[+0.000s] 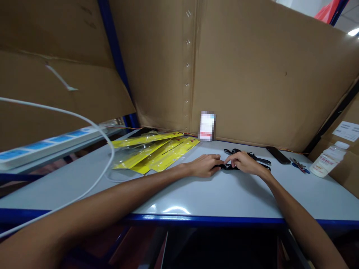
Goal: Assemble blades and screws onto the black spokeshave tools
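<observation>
One black tool (228, 167) lies low over the pale table (230, 198), between the person's two bare hands and partly hidden by them. The left hand (204, 165) grasps the tool's left end, fingers on its far side and thumb on the near side. The right hand (244, 161) is bent over the tool's right part, its index finger reaching down to the tool's middle; whether the other fingers grip anything, I cannot tell.

Just beyond the tool, partly behind the right hand, are more black handles (260, 159). To the right of the tool, farther out, come a dark phone (278, 155), a bunch of keys (300, 165) and a white-capped bottle (329, 160), which stands tilted in this view. To the left of the tool, several yellow packs (171, 155) with clear plastic overlap in a loose pile. Well to the left of it are a white cable (113, 151) and a power strip (50, 144). Straight beyond the tool, a small upright panel (206, 126), its front blurred, stands before a tall cardboard wall (238, 74).
</observation>
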### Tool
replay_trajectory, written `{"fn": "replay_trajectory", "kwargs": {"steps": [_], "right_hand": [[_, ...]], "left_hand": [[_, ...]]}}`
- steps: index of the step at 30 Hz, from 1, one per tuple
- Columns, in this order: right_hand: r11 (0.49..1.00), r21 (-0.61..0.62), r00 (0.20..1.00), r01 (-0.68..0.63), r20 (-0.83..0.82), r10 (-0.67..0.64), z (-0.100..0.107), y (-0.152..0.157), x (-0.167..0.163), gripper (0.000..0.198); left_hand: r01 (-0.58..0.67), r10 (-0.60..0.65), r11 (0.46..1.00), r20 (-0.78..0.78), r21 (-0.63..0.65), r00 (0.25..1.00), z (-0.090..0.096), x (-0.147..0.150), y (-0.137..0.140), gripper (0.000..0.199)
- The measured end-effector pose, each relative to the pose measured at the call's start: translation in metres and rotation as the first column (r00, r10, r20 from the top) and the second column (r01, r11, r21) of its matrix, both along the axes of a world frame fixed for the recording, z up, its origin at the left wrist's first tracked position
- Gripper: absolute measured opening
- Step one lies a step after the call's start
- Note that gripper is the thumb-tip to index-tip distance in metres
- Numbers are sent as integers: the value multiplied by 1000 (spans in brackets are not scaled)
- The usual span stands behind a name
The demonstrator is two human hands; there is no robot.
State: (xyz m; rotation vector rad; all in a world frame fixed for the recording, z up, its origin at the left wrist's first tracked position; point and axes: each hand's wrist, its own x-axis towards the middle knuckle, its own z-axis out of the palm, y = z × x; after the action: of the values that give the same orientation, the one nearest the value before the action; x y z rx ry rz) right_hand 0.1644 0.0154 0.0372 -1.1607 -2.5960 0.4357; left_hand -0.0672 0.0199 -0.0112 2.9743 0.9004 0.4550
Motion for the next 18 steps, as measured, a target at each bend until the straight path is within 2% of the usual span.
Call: {"fn": "replay_trajectory", "kwargs": {"steps": [3, 7, 11, 13, 15, 17, 18], "right_hand": [[999, -26, 999, -29, -22, 29, 4, -1, 0, 51], [1000, 13, 1000, 17, 10, -17, 6, -2, -1, 46], [977, 130, 982, 171, 63, -180, 4, -8, -6, 27], [964, 147, 966, 220, 105, -236, 1, -10, -10, 20], [972, 120, 967, 203, 129, -218, -3, -10, -12, 18], [987, 77, 983, 138, 112, -147, -5, -9, -13, 11], [993, 58, 990, 101, 91, -106, -6, -8, -13, 15]], "left_hand": [[2, -2, 1000, -5, 1, 1000, 1, 0, 0, 35], [-3, 3, 1000, -20, 6, 1000, 1, 0, -1, 36], [-3, 3, 1000, -19, 12, 1000, 0, 0, 0, 35], [-6, 7, 1000, -19, 15, 1000, 0, 0, 0, 34], [-8, 8, 1000, -21, 17, 1000, -1, 0, 0, 32], [-10, 10, 1000, -25, 18, 1000, 0, 1, 0, 31], [-12, 13, 1000, -27, 18, 1000, 0, 1, 0, 30]]}}
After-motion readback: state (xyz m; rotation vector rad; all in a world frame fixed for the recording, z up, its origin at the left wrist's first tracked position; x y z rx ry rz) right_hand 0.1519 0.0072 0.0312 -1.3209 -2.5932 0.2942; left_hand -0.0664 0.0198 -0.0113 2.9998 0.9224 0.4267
